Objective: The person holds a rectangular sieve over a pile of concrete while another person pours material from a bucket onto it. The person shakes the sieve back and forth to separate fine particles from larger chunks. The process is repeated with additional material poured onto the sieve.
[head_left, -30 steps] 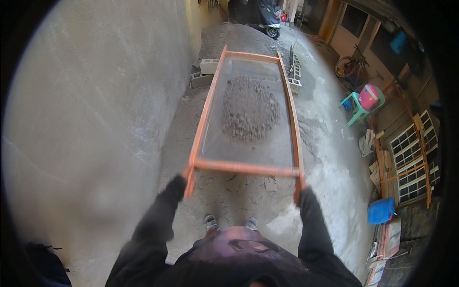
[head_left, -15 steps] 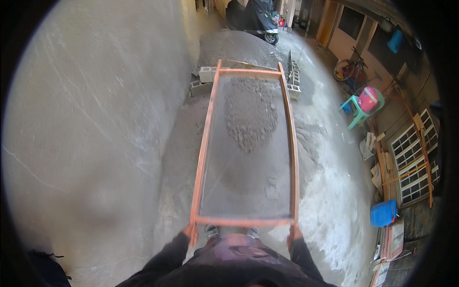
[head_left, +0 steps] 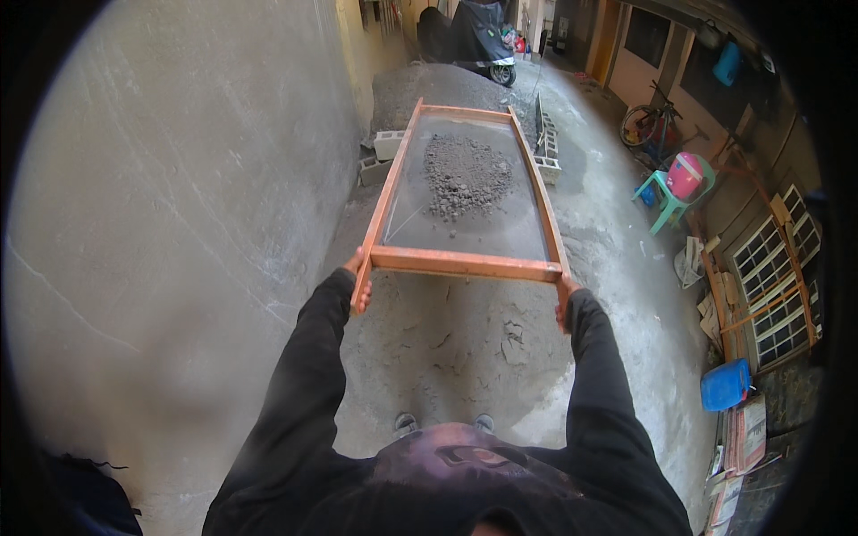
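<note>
Stretched out in front of me is a long sand screen with an orange-brown wooden frame [head_left: 465,262] and fine mesh. On the mesh lies a heap of grey gravel and coarse lumps [head_left: 465,179]. My left hand [head_left: 359,281] is wrapped round the near end of the left rail, and my right hand [head_left: 565,299] grips the near end of the right rail. Both arms reach forward, and the near crossbar spans between the hands. Fine grey sand [head_left: 438,330] lies on the ground below the near end.
A bare cement wall [head_left: 179,196] runs along the left. Hollow blocks [head_left: 388,145] stand beside the screen's far end, with a gravel pile [head_left: 447,85] and a covered motorcycle [head_left: 483,36] beyond. At right are a green chair [head_left: 663,204] with a pink jug [head_left: 685,176] and a blue container [head_left: 725,385].
Both hands have moved forward and up with the screen's near end, away from my body. The gravel on the mesh has shifted into a shorter, looser heap.
</note>
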### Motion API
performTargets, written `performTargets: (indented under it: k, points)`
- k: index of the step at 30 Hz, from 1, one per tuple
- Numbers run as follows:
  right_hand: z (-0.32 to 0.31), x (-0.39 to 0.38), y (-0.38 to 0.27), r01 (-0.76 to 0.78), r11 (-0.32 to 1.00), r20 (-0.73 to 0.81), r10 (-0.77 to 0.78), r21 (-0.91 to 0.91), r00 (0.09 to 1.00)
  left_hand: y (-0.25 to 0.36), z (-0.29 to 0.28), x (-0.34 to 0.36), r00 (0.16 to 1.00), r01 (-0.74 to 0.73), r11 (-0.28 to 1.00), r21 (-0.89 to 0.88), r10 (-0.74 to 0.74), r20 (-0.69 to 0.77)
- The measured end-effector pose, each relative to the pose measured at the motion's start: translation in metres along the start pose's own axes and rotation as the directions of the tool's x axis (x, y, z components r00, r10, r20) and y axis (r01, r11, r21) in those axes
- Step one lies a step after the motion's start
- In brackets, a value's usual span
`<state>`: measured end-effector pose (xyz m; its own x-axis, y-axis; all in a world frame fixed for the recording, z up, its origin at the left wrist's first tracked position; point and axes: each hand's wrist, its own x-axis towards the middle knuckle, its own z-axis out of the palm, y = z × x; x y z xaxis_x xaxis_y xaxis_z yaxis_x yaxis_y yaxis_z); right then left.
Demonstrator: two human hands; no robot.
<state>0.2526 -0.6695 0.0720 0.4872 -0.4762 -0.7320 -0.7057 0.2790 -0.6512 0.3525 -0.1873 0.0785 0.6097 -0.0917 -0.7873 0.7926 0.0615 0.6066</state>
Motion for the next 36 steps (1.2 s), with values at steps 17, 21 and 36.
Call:
performTargets:
  k: [17, 21, 36]
  points:
    - [-0.037, -0.004, 0.149, -0.052, 0.99, -0.033, 0.048, -0.134, 0.998, -0.191, -0.025, 0.017, 0.991, -0.007, 0.999, 0.047, 0.001, 0.13]
    - [-0.006, 0.016, 0.01, 0.114, 0.989, 0.133, -0.101, -0.093, 0.986, -0.006, 0.004, -0.002, 0.996, -0.051, 0.998, 0.027, 0.049, 0.072]
    - [-0.09, -0.042, 0.277, 0.012, 0.999, -0.031, -0.013, -0.052, 0.999, -0.354, -0.054, -0.032, 0.97, 0.172, 0.968, -0.182, -0.134, 0.205]
